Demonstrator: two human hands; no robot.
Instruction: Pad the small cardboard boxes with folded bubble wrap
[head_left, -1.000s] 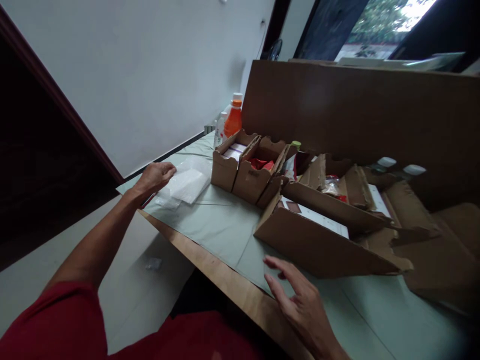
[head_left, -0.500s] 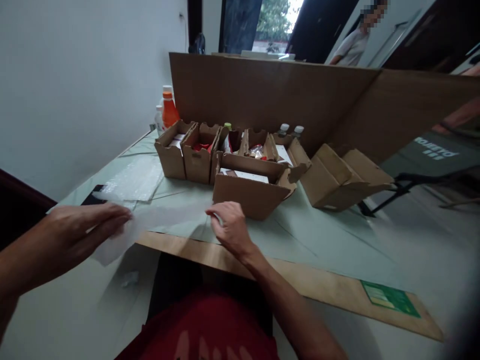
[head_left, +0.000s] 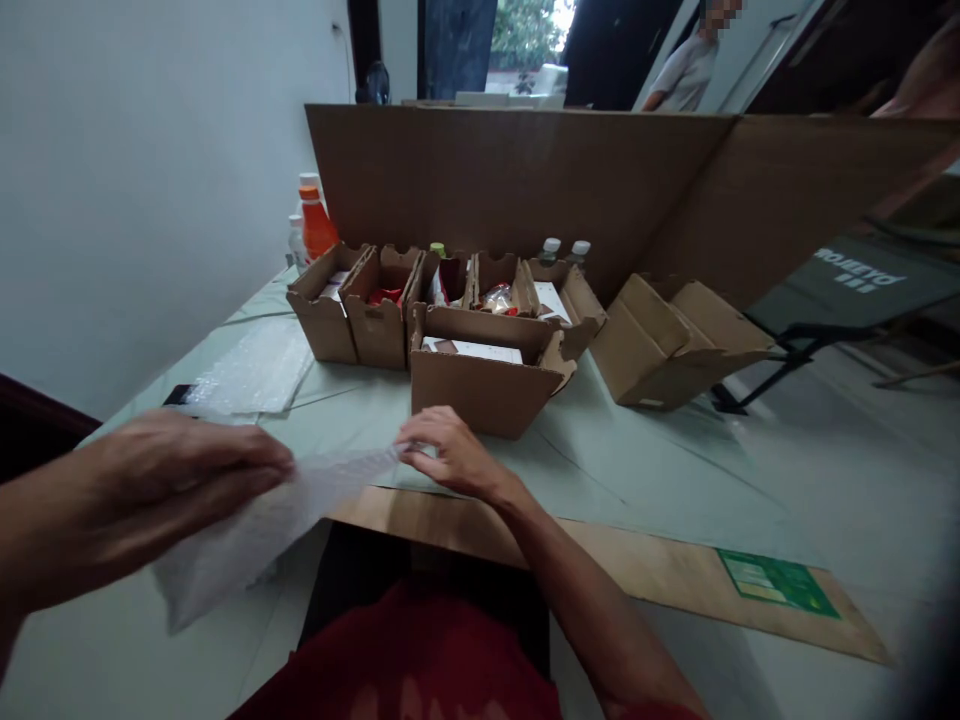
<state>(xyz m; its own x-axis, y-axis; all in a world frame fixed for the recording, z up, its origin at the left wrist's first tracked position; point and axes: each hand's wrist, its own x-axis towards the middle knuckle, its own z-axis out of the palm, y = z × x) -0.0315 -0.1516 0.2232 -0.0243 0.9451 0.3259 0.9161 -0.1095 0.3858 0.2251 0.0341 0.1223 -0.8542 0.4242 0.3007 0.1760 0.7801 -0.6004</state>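
Note:
A translucent bubble-wrap bag [head_left: 247,545] is stretched between my hands over the table's front edge. At the left, my left hand [head_left: 187,480] is closed on the bag, its fingers slightly blurred. My right hand [head_left: 446,455] pinches the bag's right end between thumb and fingers. Just behind my right hand stands a cardboard box [head_left: 480,395] with a white box [head_left: 472,350] inside. More bubble-wrap bags [head_left: 259,365] lie flat on the table at the left, partly over a dark flat object [head_left: 178,394].
Several open cardboard bins [head_left: 379,325] with packaged goods stand in a row before a tall cardboard screen [head_left: 510,180]. Bottles [head_left: 319,230] stand behind at the left. Another cardboard bin [head_left: 652,350] and a folding chair [head_left: 847,290] are at the right. A person [head_left: 686,70] is beyond the screen.
The bag has come lower and nearer, and its sheet hangs more visibly below my hands. My left hand has moved right and my right hand slightly left and down. The view has shifted a little.

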